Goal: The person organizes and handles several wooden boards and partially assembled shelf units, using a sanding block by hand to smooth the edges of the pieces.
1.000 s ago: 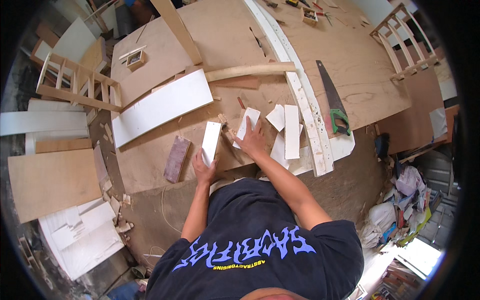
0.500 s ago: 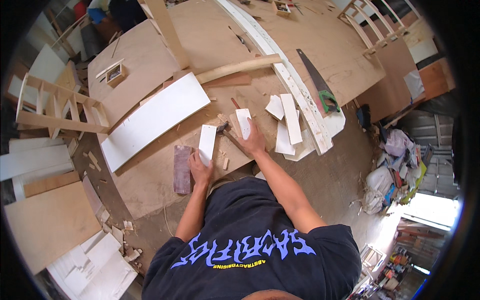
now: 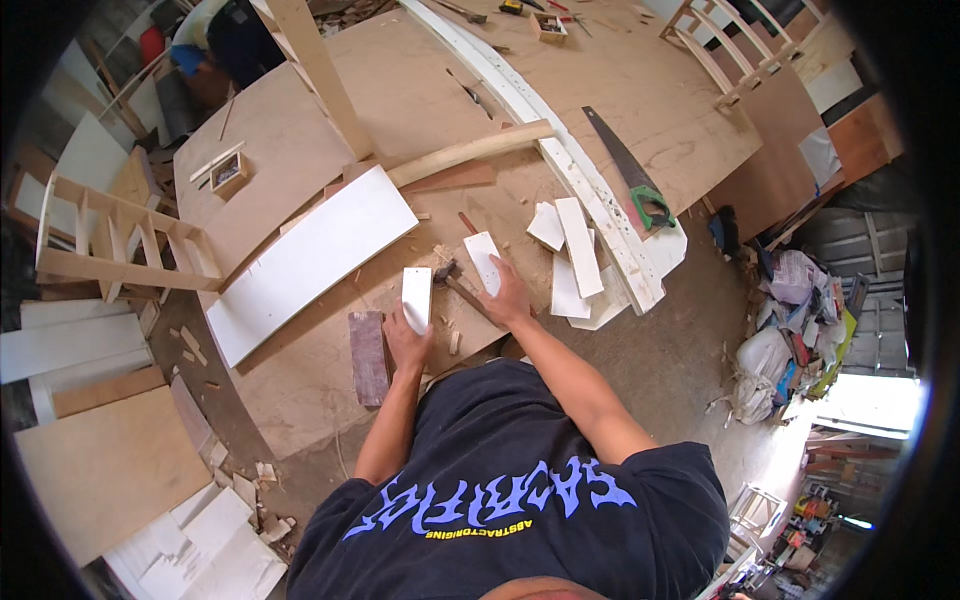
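Note:
My left hand [image 3: 408, 335] grips a short white board [image 3: 417, 286], just right of a purplish wooden block [image 3: 367, 360]. My right hand [image 3: 505, 300] has its fingers round a second white board [image 3: 482, 252]. A hammer [image 3: 463, 293] with a dark head lies between them among small offcuts [image 3: 455, 342]. A thin reddish stick [image 3: 466, 221] pokes out beyond the right board. Right of that, several white pieces [image 3: 576, 248] lie in a loose pile.
The plywood worktop [image 3: 280, 420] bears a long white panel [image 3: 310, 265], a long white beam [image 3: 600, 220], a handsaw [image 3: 625, 160] and small boxes [image 3: 228, 175]. Wooden ladder-like frames [image 3: 130, 235] stand at both sides. A person [image 3: 220, 50] bends over at the far upper left.
The whole view has shifted, with the far table's contents moving leftward and more of the other person showing. The right-hand board sits more upright in the picture; both hands keep their boards.

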### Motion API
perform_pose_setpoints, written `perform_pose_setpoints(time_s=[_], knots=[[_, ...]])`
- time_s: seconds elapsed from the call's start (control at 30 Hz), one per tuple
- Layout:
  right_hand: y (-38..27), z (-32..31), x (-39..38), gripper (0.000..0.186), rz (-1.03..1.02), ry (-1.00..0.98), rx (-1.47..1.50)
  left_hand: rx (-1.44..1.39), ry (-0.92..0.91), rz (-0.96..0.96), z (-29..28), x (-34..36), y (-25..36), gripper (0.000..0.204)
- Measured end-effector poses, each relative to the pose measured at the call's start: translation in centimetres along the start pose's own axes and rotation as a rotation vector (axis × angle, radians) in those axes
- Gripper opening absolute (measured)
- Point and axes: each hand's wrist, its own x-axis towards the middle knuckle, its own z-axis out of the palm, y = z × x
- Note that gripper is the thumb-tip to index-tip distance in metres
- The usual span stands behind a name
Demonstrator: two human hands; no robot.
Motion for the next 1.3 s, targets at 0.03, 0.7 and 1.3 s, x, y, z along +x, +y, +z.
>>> perform_pose_setpoints(time_s=[0.03,0.7,1.3], knots=[[0.2,-0.2,0.0,0.071,0.006,0.006,0.023,-0.095,0.005,-0.015,0.4,-0.2,-0.4,0.086],[-0.6,-8.9,4.6,0.072,0.261,-0.637,1.148,-1.395,-0.077,-0.310,0.2,0.1,14.7,0.080],[3.7,-9.3,4.8,0.046,0.107,-0.517,0.829,-1.324,0.013,-0.585,5.2,-4.7,17.9,0.059]])
